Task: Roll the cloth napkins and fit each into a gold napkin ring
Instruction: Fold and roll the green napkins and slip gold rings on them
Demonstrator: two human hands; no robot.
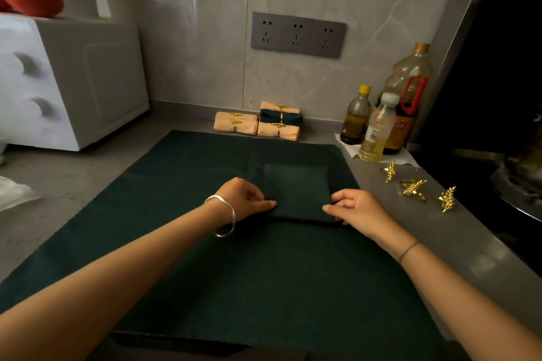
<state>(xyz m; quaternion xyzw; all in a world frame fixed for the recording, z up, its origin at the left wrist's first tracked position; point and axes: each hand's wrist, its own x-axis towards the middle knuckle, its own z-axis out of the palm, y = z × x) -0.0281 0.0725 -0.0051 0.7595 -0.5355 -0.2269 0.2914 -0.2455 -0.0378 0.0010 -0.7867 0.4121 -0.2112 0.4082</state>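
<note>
folded napkin (296,190) on spread cloth (205,258), rings (412,186) right

Folded green napkin (297,190), near corners seemingly pinched by left hand (246,199) and right hand (357,208), gold rings (413,186) nearby

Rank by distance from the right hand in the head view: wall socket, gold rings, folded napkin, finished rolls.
1. Folded napkin, held at the fingers of the right hand.
2. Gold rings, on the counter to its right.
3. Finished rolls, against the back wall.
4. Wall socket, up on the tiles.
</note>
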